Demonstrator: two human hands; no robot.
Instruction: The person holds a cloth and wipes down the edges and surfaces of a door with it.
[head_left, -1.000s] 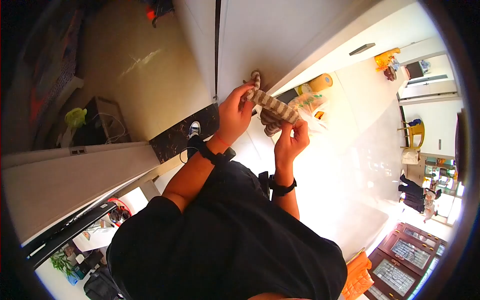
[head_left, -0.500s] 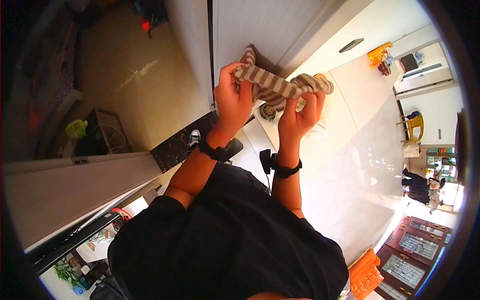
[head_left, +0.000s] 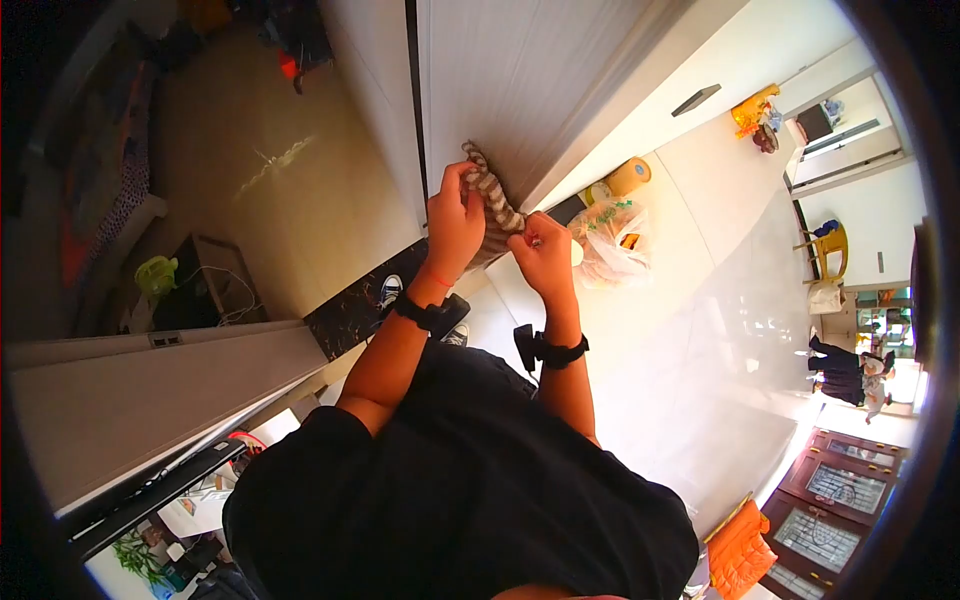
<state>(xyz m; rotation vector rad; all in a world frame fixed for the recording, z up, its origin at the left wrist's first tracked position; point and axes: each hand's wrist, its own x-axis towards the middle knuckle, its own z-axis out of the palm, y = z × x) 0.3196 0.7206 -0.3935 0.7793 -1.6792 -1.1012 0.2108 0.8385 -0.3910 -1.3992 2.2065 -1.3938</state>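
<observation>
- At far left, a light-green, rounded item [head_left: 155, 275] sits on a dark, box-shaped stand [head_left: 208, 265].
- Next, a blue-and-white shoe [head_left: 391, 290] rests on a black, marbled floor strip [head_left: 340, 312].
- Left hand [head_left: 455, 230]: thumb and fingers pinch the upper end of the cloth.
- Between both hands, the brown-and-cream striped, soft cloth [head_left: 493, 195] hangs bunched before a whitish, wood-grained panel [head_left: 520, 90].
- Right hand [head_left: 545, 258]: curled fingers and thumb pinch the cloth's lower edge.
- Just beyond, a clear, green-printed plastic bag [head_left: 610, 250] lies near a tan cylinder [head_left: 630, 177].
</observation>
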